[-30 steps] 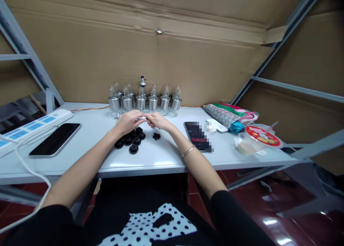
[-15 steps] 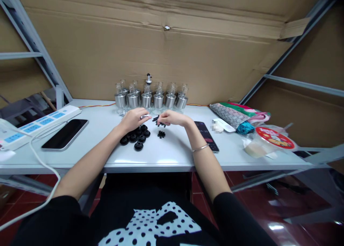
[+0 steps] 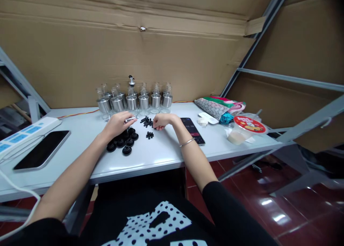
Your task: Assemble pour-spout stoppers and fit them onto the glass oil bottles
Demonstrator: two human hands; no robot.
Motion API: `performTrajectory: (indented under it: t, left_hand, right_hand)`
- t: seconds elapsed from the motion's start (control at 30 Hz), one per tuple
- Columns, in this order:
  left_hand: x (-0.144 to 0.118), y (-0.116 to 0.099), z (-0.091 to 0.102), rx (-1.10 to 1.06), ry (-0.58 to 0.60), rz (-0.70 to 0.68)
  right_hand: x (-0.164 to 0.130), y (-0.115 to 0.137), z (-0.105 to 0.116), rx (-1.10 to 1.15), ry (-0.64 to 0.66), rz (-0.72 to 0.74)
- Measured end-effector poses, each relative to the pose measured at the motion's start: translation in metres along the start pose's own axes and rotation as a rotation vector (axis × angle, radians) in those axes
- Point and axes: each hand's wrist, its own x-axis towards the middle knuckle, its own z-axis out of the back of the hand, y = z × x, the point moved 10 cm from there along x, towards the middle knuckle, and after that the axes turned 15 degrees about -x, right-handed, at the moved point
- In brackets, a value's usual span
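Observation:
My left hand (image 3: 118, 123) is closed around a small silver metal piece (image 3: 130, 119), whose far end shows past the fingers. Just in front of that hand lies a heap of round black stoppers (image 3: 127, 150), some of them hidden by it. With fingertips pinched together, my right hand (image 3: 162, 120) is at the edge of a loose pile of small black parts (image 3: 147, 121). What sits between its fingertips is too small to make out. Closer to me is a second little cluster of short black pieces (image 3: 149, 135).
Glass bottles with metal sleeves (image 3: 131, 101) stand in rows at the back, one topped by a pourer (image 3: 131, 80). A phone (image 3: 43, 149) and power strip (image 3: 29, 131) are left; another phone (image 3: 192, 131), a patterned pouch (image 3: 215, 108) and a lidded tub (image 3: 238, 133) are right.
The view has swung to the right, so the scene sits further left. My right hand has drawn back slightly, baring more of the small black parts. My left hand still holds the silver piece.

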Motion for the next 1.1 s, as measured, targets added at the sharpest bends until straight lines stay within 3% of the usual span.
performTrajectory:
  t: [0.5,0.73,0.97,1.1]
  left_hand:
    - [0.001,-0.001,0.004,0.045,0.006,0.006]
    - [0.001,0.002,0.003,0.061,0.015,0.016]
    - [0.000,0.002,0.002,0.031,0.015,0.020]
    - [0.000,0.001,0.000,0.014,0.020,0.022]
  right_hand:
    - [-0.001,0.003,-0.004,0.034,0.032,0.012]
    - [-0.001,0.017,-0.010,0.034,0.053,0.066]
    - [-0.002,0.026,-0.008,0.011,0.024,0.109]
    - [0.001,0.038,-0.005,-0.087,-0.054,0.183]
